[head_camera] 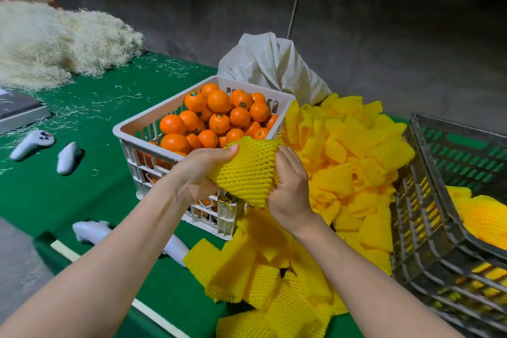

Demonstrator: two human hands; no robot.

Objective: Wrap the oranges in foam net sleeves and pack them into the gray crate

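Observation:
Both hands hold one yellow foam net sleeve (248, 170) in front of the white crate (142, 129), which is full of bare oranges (219, 112). My left hand (201, 169) grips the sleeve's left side, thumb on top. My right hand (288, 186) clasps its right side. The sleeve bulges, and what is inside it is hidden. A heap of loose yellow sleeves (348, 151) lies to the right and below. At the far right stands the gray crate (428, 228), tilted, with sleeved fruit (482, 214) in it.
White controllers lie on the green table (96, 173) at left (33, 144), (67, 158), and one under my left forearm (93, 230). A pile of pale wood wool (55, 41) sits at the back left, a white sack (271, 63) behind the white crate.

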